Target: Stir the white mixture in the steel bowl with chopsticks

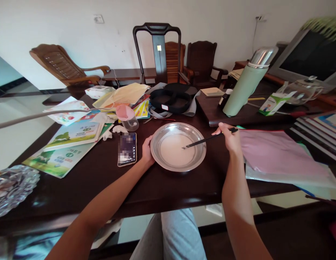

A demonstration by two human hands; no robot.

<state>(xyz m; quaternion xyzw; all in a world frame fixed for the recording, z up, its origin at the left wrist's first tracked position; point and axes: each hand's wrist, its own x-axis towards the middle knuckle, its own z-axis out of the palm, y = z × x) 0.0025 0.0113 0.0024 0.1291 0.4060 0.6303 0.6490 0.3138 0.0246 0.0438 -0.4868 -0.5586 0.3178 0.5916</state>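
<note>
A round metal plate (pixel 162 133) with a white liquid or batter in it sits on the dark wooden table (pixel 108 180) in front of me. My left hand (pixel 147 151) rests against the plate's left rim, fingers curled on it. My right hand (pixel 230 139) is closed on dark chopsticks (pixel 208 139), whose tips dip into the white contents near the plate's middle. A phone (pixel 127 148) lies face up just left of my left hand.
Booklets and papers (pixel 73 135) cover the table's left side, with a small cup with a pink lid (pixel 127 117) and a black divided tray (pixel 171 99) behind the plate. A green thermos (pixel 246 85) leans at right, above pink plastic folders (pixel 278 155). A glass dish (pixel 11 187) sits at far left.
</note>
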